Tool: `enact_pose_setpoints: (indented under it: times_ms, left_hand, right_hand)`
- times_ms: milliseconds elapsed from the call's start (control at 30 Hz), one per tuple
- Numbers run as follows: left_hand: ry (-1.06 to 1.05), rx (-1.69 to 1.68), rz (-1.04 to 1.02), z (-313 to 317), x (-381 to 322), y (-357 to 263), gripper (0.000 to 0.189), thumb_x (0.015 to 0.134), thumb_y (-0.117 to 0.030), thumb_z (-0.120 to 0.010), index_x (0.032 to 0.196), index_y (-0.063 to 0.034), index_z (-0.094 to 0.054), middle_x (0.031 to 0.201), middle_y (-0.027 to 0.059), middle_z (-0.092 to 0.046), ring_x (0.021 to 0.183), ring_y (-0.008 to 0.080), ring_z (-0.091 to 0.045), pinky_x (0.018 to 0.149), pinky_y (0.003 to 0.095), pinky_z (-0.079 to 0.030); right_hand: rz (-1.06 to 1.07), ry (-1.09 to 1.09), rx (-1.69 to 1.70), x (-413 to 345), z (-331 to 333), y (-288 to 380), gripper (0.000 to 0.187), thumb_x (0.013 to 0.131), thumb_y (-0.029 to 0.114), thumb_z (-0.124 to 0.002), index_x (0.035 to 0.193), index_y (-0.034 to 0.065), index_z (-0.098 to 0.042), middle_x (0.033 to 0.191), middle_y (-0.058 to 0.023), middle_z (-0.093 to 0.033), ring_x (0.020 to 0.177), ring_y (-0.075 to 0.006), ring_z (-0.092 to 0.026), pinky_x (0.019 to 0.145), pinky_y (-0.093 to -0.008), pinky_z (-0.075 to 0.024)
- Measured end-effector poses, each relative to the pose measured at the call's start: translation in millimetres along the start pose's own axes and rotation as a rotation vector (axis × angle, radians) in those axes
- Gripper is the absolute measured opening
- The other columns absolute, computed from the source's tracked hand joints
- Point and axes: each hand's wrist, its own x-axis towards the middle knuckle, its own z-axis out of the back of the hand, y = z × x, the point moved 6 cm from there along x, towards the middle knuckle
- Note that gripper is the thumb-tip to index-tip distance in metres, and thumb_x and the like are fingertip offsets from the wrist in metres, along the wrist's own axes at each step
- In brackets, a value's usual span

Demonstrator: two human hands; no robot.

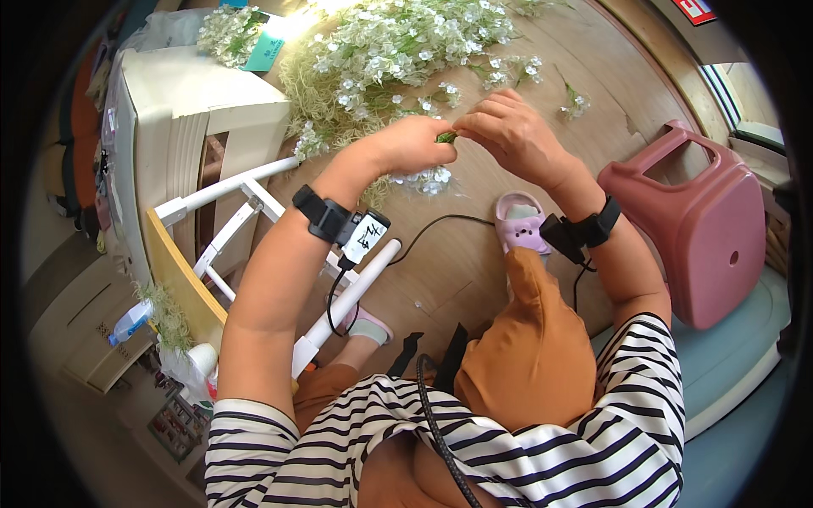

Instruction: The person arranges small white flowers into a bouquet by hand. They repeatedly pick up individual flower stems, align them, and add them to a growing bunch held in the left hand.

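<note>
My left hand (416,143) is closed around a small bunch of white artificial flowers. Its green stems (446,136) stick out between thumb and forefinger, and the white blossoms (432,180) hang out below the fist. The fingertips of my right hand (516,136) are pinched together at the stem ends, close against the left hand; whatever thin piece lies between them is too small to make out. Just beyond both hands, a large heap of white artificial flowers (406,51) with pale green stems (317,89) lies on the wooden floor (444,279).
A cream cabinet (203,82) stands left, with more flowers (228,32) and a teal card on top. Nearer are a white tubular frame (222,187) and a wooden board (181,267). A pink plastic stool (718,216) lies tipped at right. Black cables (438,219) run from my wristbands.
</note>
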Motion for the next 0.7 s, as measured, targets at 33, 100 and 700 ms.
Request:
enact_pose_setpoints:
  times_ms: [33, 100, 700]
  left_hand:
    - [-0.18, 0.281, -0.105, 7.5, -1.2, -5.6, 0.022, 0.078, -0.022, -0.063, 0.09, -0.005, -0.057, 0.078, 0.002, -0.057, 0.079, 0.0141, -0.054, 0.073, 0.0293, -0.042]
    - [-0.506, 0.839, -0.294, 12.3, -7.5, -20.2, 0.021, 0.076, -0.022, -0.066, 0.085, -0.0074, -0.055, 0.074, 0.0014, -0.054, 0.077, 0.0171, -0.054, 0.07, 0.0324, -0.041]
    - [0.15, -0.405, 0.028, -2.8, -8.0, 13.6, 0.018, 0.08, -0.023, -0.062, 0.083, -0.0056, -0.06, 0.079, -0.0002, -0.059, 0.078, 0.0089, -0.053, 0.076, 0.0243, -0.042]
  right_hand:
    - [-0.143, 0.071, 0.055, -3.4, -10.0, -7.9, 0.008, 0.079, 0.015, -0.065, 0.086, 0.0117, -0.065, 0.079, -0.0015, -0.062, 0.083, -0.0222, -0.06, 0.078, -0.036, -0.0464]
    - [-0.471, 0.022, 0.434, -10.4, -26.1, -26.8, 0.013, 0.086, 0.016, -0.059, 0.078, 0.005, -0.061, 0.067, -0.0022, -0.057, 0.063, -0.0198, -0.056, 0.059, -0.0334, -0.0435]
    - [0.202, -0.098, -0.19, 4.5, 13.2, 15.5, 0.03, 0.074, 0.011, -0.065, 0.104, 0.0133, -0.061, 0.104, -0.0013, -0.06, 0.111, -0.0226, -0.052, 0.095, -0.0374, -0.04]
